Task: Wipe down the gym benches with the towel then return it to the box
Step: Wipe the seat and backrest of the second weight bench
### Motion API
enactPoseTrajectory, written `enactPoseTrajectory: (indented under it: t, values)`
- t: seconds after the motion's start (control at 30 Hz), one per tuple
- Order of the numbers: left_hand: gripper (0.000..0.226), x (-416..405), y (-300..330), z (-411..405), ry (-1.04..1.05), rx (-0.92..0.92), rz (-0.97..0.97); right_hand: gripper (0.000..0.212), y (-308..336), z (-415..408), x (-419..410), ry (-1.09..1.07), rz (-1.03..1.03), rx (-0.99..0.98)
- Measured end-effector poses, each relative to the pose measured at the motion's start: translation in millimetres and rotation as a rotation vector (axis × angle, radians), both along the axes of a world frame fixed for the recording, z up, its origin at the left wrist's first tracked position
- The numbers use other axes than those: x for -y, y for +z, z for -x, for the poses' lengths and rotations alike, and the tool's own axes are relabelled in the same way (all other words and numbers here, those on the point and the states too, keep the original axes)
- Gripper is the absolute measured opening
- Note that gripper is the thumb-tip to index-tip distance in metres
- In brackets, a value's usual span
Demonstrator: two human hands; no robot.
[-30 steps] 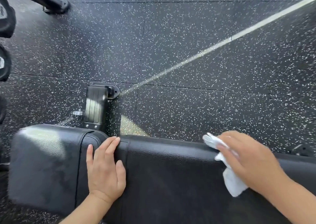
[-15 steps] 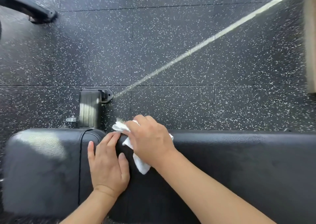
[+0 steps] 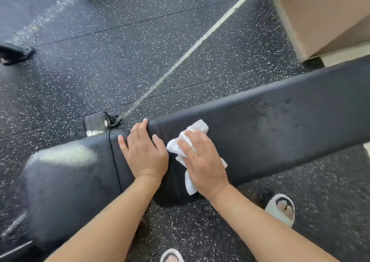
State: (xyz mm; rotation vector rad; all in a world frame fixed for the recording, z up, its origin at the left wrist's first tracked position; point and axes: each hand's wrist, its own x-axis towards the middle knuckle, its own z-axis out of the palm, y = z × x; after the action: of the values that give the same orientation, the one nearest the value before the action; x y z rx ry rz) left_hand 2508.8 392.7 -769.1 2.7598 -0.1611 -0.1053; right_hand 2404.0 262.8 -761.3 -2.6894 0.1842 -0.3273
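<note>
Right hand [image 3: 202, 161], centre frame: fingers straight, pressing the white towel [image 3: 192, 135] flat onto the black bench [image 3: 280, 125]. Left hand [image 3: 143, 151], just left of it: fingers relaxed, resting flat on the bench at the pad seam, gripping nothing.

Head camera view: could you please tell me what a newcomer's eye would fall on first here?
Most striking is the white towel, bright against the black bench at centre, pressed down by the right hand. Just beside it, the left hand rests flat across the gap between the bench pads. A pale line runs diagonally across the speckled floor beyond.
</note>
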Motion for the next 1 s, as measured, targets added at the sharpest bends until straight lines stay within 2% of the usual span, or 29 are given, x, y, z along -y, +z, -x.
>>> enactPoseTrajectory:
  t: [0.13, 0.23, 0.3, 0.37, 0.47, 0.53, 0.6, 0.73, 0.83, 0.93, 1.0]
  values:
    - [0.055, -2.3, -1.1, -0.7, -0.014, 0.009, 0.001, 0.030, 0.3, -3.9, -30.5, -0.004, -0.011, 0.022]
    - [0.052, 1.1, 2.8, 0.9, -0.032, -0.005, -0.003, 0.034, -3.3, 3.9, -11.7, 0.103, 0.039, -0.013]
    - [0.051, 3.4, 9.8, 1.0, -0.083, 0.002, -0.079, 0.035, -8.0, 18.0, 8.4, 0.127, 0.064, 0.037]
    - [0.052, 9.7, 19.0, 0.2, -0.244, 0.036, -0.140, 0.032, -12.3, 39.8, 30.2, 0.046, 0.055, 0.103]
    - [0.055, 27.0, 35.9, 4.3, -0.617, 0.073, -0.137, 0.029, -16.2, 71.9, 66.2, -0.056, 0.037, 0.144]
    - [0.054, 50.9, 38.4, 13.1, -0.767, 0.074, -0.152, 0.028, -17.7, 87.9, 91.3, -0.105, 0.055, 0.159]
    - [0.051, 80.6, 34.2, 27.8, -0.725, 0.063, -0.145, 0.030, -17.4, 98.4, 107.8, -0.131, 0.068, 0.176]
    - [0.048, 108.7, 15.1, 53.1, -0.447, 0.119, -0.072, 0.029, -21.7, 101.2, 100.9, -0.210, 0.035, 0.192]
    - [0.052, 105.2, 6.7, 50.7, -0.438, 0.152, -0.065, 0.026, -27.5, 92.8, 66.1, -0.359, -0.064, 0.243]
    - [0.054, 105.0, 4.9, 45.8, -0.461, 0.185, -0.053, 0.025, -30.7, 84.2, 36.6, -0.349, -0.143, 0.296]
    - [0.054, 105.2, 3.0, 47.7, -0.479, 0.208, -0.040, 0.029, -33.3, 85.9, 40.5, -0.329, -0.118, 0.316]
